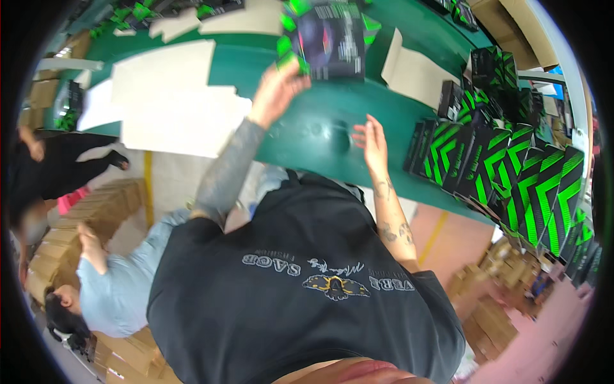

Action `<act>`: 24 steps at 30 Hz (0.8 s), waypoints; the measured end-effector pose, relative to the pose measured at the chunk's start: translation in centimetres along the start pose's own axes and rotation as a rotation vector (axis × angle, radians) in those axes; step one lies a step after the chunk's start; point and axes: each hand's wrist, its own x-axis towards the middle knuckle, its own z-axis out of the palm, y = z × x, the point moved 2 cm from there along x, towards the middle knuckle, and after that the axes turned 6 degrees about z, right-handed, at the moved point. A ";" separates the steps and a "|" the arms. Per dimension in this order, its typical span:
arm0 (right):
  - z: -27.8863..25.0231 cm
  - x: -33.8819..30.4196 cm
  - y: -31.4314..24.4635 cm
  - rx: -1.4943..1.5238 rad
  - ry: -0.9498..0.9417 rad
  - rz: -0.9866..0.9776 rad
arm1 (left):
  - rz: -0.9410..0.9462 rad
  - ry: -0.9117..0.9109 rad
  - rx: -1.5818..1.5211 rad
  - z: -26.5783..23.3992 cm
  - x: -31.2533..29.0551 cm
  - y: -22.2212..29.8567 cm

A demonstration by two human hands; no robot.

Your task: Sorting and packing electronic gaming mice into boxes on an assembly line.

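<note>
My left hand [276, 93] reaches forward over the green table [300, 137], its fingers closed on the lower left corner of a black and green box [332, 45]. Bright green flaps stick out from both sides of this box, and it is somewhat blurred. Nearer to me, my right hand [373, 144] hovers over the table, holding nothing, fingers apart. To its right a row of black boxes with green chevrons [483, 160] leans together along the table's edge.
White cardboard sheets [173, 96] lie on the left, overhanging the near edge. Another pale sheet [419, 70] lies right of the box. More black and green boxes [492, 70] are stacked at the far right. A person in light blue [121, 288] is behind me, near brown cartons [105, 214].
</note>
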 end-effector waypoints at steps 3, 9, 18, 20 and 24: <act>-0.3 0.2 3.2 -0.372 0.061 -0.015 | 0.225 0.140 0.325 -0.8 5.0 1.5; 0.6 1.1 8.5 -0.998 0.335 -0.188 | 0.702 0.232 1.764 -10.8 3.8 -3.1; 1.9 7.7 7.9 -0.998 0.607 -0.119 | 0.558 0.191 1.628 -9.5 6.2 -5.2; 1.6 7.8 8.1 -1.009 0.574 -0.038 | 0.497 0.156 1.741 -8.9 6.6 -5.2; 1.8 7.7 7.3 -0.939 0.612 -0.029 | 0.469 0.088 1.892 -7.9 6.9 -4.7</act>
